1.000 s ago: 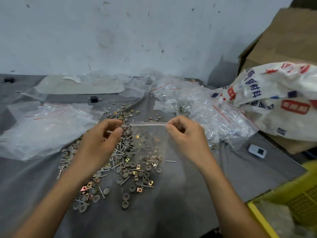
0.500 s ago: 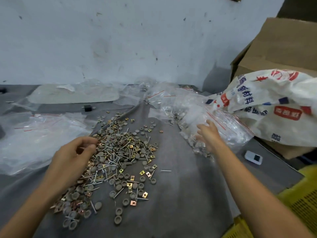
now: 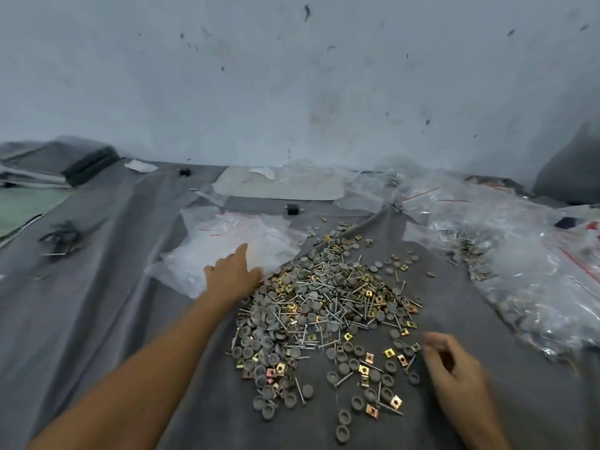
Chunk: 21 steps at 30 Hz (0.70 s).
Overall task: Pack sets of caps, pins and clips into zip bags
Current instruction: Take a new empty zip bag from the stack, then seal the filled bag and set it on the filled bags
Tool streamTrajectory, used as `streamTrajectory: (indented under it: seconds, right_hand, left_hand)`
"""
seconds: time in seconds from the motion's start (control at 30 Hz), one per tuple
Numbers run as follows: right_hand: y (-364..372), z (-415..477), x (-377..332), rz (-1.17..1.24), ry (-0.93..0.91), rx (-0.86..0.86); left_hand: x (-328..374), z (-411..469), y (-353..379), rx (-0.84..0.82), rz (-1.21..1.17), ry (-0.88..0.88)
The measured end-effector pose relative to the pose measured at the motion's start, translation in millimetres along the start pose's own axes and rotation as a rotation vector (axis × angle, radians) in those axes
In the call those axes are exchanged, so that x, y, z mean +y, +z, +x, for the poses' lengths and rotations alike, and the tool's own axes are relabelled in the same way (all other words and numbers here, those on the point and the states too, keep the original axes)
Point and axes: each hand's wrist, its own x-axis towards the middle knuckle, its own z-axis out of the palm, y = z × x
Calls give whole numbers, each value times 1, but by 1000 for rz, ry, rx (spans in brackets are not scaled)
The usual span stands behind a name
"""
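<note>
Two bare hands at a heap of caps, pins and clips (image 3: 324, 306) on grey cloth (image 3: 97, 303).
Nearest, the right hand (image 3: 454, 363) is motion-blurred at the heap's near right edge, fingers loosely curled, nothing seen in them. Beyond the heap's left side, the left hand (image 3: 232, 276) lies flat, fingers straight, on a stack of empty zip bags (image 3: 227, 235). Filled bags (image 3: 506, 254) lie along the right, reaching further back.
</note>
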Motion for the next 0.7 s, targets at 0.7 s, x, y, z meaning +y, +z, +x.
streamTrajectory:
  seconds: [0.7]
  right_hand:
    - [7,-49,-141,304,-81,-268]
  left_hand:
    - [28,-145,-26,585,-125,856]
